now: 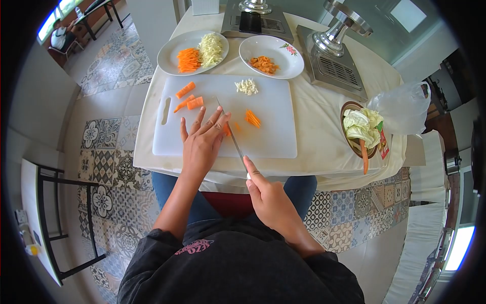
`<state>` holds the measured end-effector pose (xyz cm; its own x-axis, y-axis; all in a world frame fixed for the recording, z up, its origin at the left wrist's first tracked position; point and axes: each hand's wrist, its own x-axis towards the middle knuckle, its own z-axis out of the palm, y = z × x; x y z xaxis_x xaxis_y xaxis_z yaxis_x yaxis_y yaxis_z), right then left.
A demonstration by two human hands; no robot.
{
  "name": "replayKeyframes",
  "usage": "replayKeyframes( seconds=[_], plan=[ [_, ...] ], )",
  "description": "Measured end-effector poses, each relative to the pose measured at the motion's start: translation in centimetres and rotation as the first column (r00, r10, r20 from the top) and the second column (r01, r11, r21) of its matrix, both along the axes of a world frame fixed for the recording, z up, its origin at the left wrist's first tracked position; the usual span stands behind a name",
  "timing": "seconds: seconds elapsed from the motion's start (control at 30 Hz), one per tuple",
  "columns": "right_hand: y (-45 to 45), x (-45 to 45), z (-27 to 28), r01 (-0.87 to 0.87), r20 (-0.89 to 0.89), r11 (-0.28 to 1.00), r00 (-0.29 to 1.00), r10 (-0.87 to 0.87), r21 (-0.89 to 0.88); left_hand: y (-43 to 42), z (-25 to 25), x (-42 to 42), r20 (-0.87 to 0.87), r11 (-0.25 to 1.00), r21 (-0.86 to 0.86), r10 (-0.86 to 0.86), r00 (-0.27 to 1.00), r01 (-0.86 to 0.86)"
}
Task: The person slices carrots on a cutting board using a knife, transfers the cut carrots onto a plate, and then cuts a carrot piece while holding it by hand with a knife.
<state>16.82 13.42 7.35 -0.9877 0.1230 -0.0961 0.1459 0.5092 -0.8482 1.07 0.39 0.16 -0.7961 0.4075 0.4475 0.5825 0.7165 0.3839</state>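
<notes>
My right hand (268,197) is wrapped round the handle of a knife (234,138), its blade slanting up and left over the white cutting board (276,144). Just left of the blade, my left hand (202,139) holds a carrot piece (227,131) against the board, mostly hidden under the fingers; its outer fingers are spread. Cut carrot strips (252,118) lie right of the knife. Beyond my left fingertips are a carrot chunk (185,90) and another short chunk (195,103). Chopped white pieces, perhaps garlic (246,86), form a small heap near the board's far edge.
Behind the board stand a plate (167,55) of shredded carrot and cabbage and a flowered plate (248,46) with carrot scraps. Two metal stands (329,66) are at the back. A bowl (349,147) with cabbage and a carrot sits right, beside a plastic bag (405,106).
</notes>
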Motion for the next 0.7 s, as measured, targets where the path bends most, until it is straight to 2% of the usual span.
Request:
replayKeyframes(
  seconds=[0.37, 0.47, 0.57, 0.7],
  plan=[
    [0.4, -0.4, 0.6, 0.002, 0.061, 0.999, 0.998, 0.001, -0.046, -0.2, 0.1, -0.5, 0.041, 0.998, 0.023, -0.051, 0.998, 0.050],
    [0.3, -0.7, 0.6, -0.010, 0.153, 1.000, 0.988, 0.014, -0.028, -0.3, 0.0, -0.7, 0.054, 0.999, -0.011, -0.048, 0.997, 0.048],
    [-0.6, -0.3, -0.8, 0.013, 0.068, 0.999, 0.998, -0.010, -0.048, -0.4, -0.2, -0.8, 0.038, 0.998, -0.006, -0.056, 0.998, 0.056],
    [-1.1, -0.2, -1.4, 0.019, 0.007, 0.999, 1.000, -0.020, 0.037, -0.6, -0.3, -0.8, 0.035, 0.998, 0.011, -0.061, 0.998, 0.060]
  ],
)
